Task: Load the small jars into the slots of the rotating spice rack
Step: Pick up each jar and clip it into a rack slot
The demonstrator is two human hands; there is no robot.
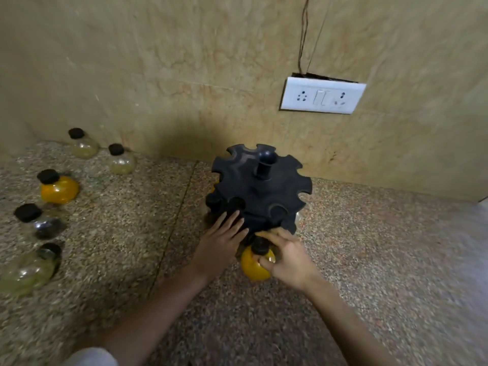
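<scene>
A black rotating spice rack (260, 188) with notched slots around its rim stands on the speckled counter near the wall. My right hand (286, 256) grips a small yellow jar (253, 265) with a black cap at the rack's near edge, by a lower slot. My left hand (224, 239) rests flat against the rack's near left side, fingers spread. Black caps of a few jars show in the near slots. Several loose jars lie at the left: an orange one (59, 190), a dark one (45, 223), pale ones (83, 145) (121, 161) and a tipped one (29, 270).
A beige stone wall rises right behind the rack. A white socket plate (322, 95) with wires above it sits on the wall at the right. The granite counter (369, 260) stretches to the right and front of the rack.
</scene>
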